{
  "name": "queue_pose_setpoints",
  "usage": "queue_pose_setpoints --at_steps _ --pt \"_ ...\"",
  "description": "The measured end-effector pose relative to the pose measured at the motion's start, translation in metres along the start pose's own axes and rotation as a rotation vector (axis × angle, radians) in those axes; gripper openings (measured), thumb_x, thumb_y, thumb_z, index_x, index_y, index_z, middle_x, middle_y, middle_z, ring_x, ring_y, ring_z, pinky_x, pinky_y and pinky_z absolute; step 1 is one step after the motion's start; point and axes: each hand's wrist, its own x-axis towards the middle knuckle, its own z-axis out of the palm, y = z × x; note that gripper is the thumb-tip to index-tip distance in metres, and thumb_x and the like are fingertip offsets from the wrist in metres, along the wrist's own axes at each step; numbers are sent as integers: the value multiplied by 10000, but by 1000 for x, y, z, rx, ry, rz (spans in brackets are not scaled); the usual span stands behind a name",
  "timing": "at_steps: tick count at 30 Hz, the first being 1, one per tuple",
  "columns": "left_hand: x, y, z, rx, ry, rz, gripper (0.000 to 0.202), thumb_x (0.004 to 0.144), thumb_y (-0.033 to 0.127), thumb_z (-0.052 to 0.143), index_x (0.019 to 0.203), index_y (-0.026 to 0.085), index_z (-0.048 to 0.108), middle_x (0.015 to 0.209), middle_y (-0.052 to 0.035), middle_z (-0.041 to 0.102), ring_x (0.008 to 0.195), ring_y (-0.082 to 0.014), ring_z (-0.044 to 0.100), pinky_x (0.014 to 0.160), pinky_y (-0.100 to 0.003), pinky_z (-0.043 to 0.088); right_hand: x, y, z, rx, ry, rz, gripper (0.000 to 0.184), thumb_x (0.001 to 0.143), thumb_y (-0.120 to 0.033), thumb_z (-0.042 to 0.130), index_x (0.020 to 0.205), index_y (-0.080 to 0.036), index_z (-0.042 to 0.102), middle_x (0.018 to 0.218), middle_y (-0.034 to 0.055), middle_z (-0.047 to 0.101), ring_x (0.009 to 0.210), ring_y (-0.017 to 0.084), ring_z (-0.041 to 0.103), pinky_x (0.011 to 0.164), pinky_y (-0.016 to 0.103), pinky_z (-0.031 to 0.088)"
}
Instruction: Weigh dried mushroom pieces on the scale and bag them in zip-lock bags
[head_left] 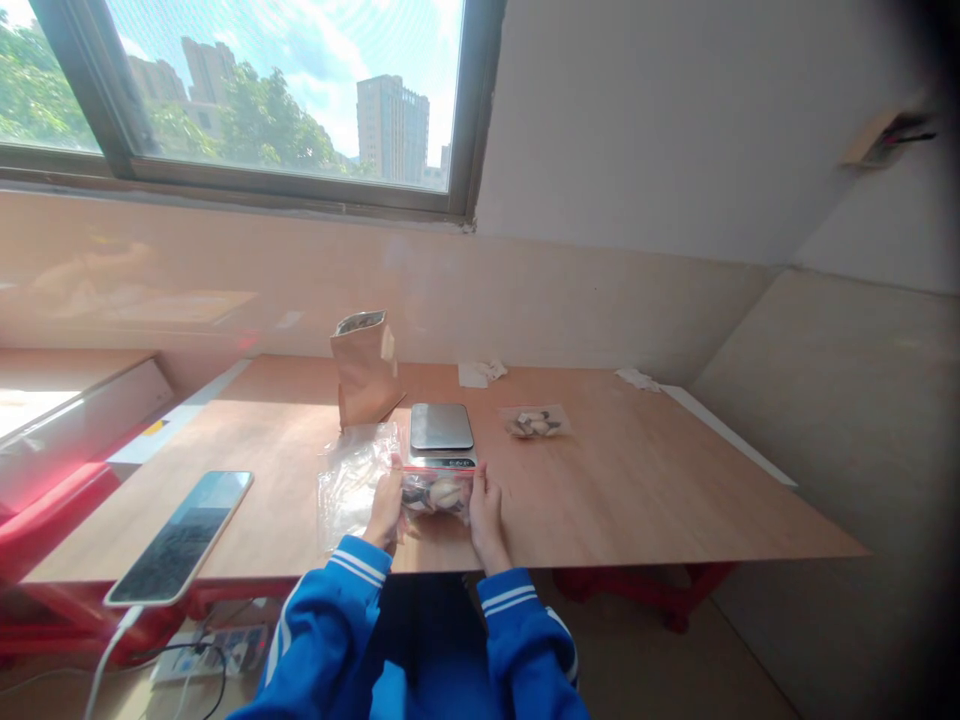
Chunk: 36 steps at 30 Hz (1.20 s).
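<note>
A clear zip bag (pixel 439 494) with a red strip along its top is held between my two hands near the table's front edge. Dark and pale pieces like pebbles or shells lie inside it. My left hand (pixel 386 508) grips its left side, and my right hand (pixel 485 505) grips its right side with the thumb up. Just beyond the bag sits a small digital scale (pixel 441 428) with a bare metal plate; its display is too small to read. Flat clear plastic bags (pixel 352 480) lie beside my left hand. A second filled clear bag (pixel 535 423) rests to the right of the scale.
An open brown paper pouch (pixel 366 365) stands behind the plastic bags. A phone (pixel 184 535) with a charging cable lies at the table's left front edge. Paper scraps (pixel 482 374) are near the wall. A power strip (pixel 214 650) is below the table.
</note>
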Motion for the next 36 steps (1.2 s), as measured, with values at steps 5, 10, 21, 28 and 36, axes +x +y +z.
queue_pose_setpoints --at_steps 5,10,21,28,36 --pt "-2 2 3 22 47 18 664 705 749 545 634 107 700 582 -99 676 590 -183 630 567 -263 479 -2 -4 2 17 15 16 678 808 -781 339 581 -207 622 419 1 471 385 150 415 419 286 298" --pt "-9 9 11 -88 5 -47 712 735 766 482 805 105 736 579 -95 671 625 -221 649 563 -285 485 -12 -11 0 -1 35 -14 644 818 -767 349 541 -216 533 434 0 499 403 136 426 424 268 314" --pt "-15 25 11 616 -244 387 372 894 428 436 1011 205 709 935 -83 678 898 -219 610 780 -333 506 77 -98 -105 -970 440 -455 480 941 -540 411 862 -135 657 798 74 680 654 160 601 604 282 475" --pt "-33 19 14 874 -158 747 280 925 366 504 1144 226 606 1199 -86 594 1001 -181 591 865 -376 522 91 -80 -107 -1071 505 -532 400 925 -368 533 1238 -119 545 1265 169 536 1118 270 547 924 463 471" --pt "-58 31 3 858 34 917 235 922 356 509 1091 238 624 1176 -82 603 1002 -182 588 871 -379 513 80 0 -103 -1318 406 -631 456 927 -323 352 1273 -91 536 1359 209 459 1227 337 412 980 480 354"
